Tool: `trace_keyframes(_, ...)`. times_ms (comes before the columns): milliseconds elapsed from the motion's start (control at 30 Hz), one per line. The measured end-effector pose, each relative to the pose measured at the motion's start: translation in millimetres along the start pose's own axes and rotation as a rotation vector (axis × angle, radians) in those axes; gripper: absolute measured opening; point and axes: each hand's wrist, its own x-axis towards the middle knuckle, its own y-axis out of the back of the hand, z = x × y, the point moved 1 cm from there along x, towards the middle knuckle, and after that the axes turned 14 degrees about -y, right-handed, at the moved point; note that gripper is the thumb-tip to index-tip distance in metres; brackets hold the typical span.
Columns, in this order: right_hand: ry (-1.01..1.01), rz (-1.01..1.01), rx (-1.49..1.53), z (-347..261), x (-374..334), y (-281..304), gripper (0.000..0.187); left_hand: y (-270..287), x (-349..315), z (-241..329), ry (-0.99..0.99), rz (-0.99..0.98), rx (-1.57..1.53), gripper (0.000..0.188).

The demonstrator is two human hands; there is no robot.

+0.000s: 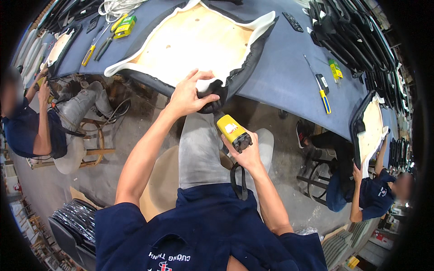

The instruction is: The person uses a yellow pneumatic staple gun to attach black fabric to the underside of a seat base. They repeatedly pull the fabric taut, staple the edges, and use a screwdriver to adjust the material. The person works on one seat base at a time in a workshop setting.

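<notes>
A wooden seat panel (194, 43) with white foam and black cover edging lies upside down on the blue table (285, 72). My left hand (192, 95) presses and pulls the black cover (239, 74) over the panel's near edge. My right hand (246, 153) grips a yellow pneumatic staple gun (231, 130), its nose pointed up at the cover edge beside my left fingers. A black hose loop (238, 180) hangs below my right wrist.
Yellow-handled pliers and a screwdriver (92, 47) and a green box (125, 25) lie at the table's left. A yellow-blue screwdriver (323, 97) lies at the right. Stacked black covers (348, 36) sit at far right. One seated person (31, 122) works at left, another (370, 189) at right.
</notes>
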Motion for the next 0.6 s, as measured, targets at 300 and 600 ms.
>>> trace_keyframes(300,-0.012,0.035,-0.027,11.6,10.2,-12.3,0.032,-6.3,-4.2,2.5,0.025,0.073,-0.073,0.044)
trace_keyframes(600,0.037,-0.031,-0.042,15.8,42.2,-10.6,0.028,-3.3,-5.4,-4.0,-0.032,0.055,-0.055,0.05)
